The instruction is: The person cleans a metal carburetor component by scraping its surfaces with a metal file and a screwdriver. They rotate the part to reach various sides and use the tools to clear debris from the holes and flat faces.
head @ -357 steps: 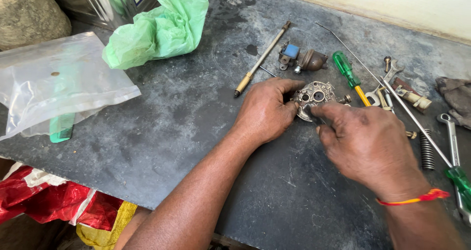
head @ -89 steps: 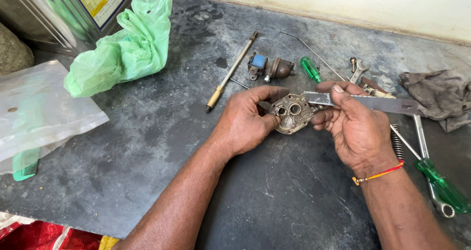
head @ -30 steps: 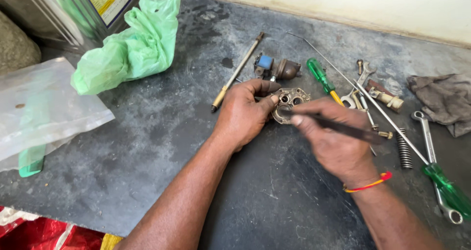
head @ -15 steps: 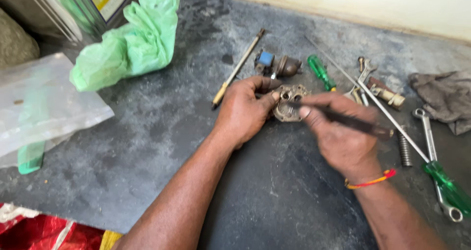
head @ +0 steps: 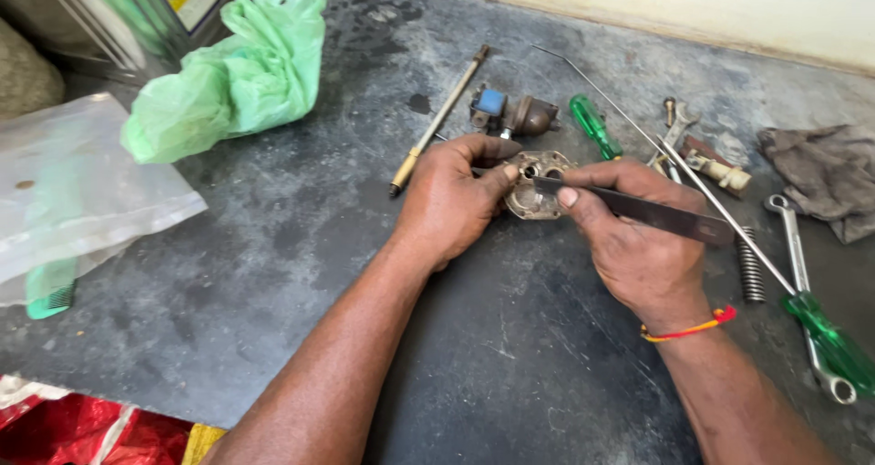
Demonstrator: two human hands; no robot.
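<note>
A small round metal part (head: 538,184) with holes in its face sits just above the middle of the frame on the dark worktop (head: 273,273). The left hand (head: 451,201) clasps it from the left, thumb against its rim and fingers curled over the top. The right hand (head: 633,237) comes in from the lower right, pinching a flat metal blade (head: 638,211) whose tip lies across the part's face.

Tools crowd the room above and to the right: a blue-capped fitting (head: 506,114), a green-handled screwdriver (head: 594,126), a long thin rod (head: 638,132), a spring (head: 749,264), a wrench (head: 802,273) and a grey rag (head: 825,178). A brass-tipped shaft (head: 437,123) lies just beside the left hand. The worktop's lower middle and left are open; a green bag (head: 237,73) and a clear bag (head: 73,182) lie at upper left.
</note>
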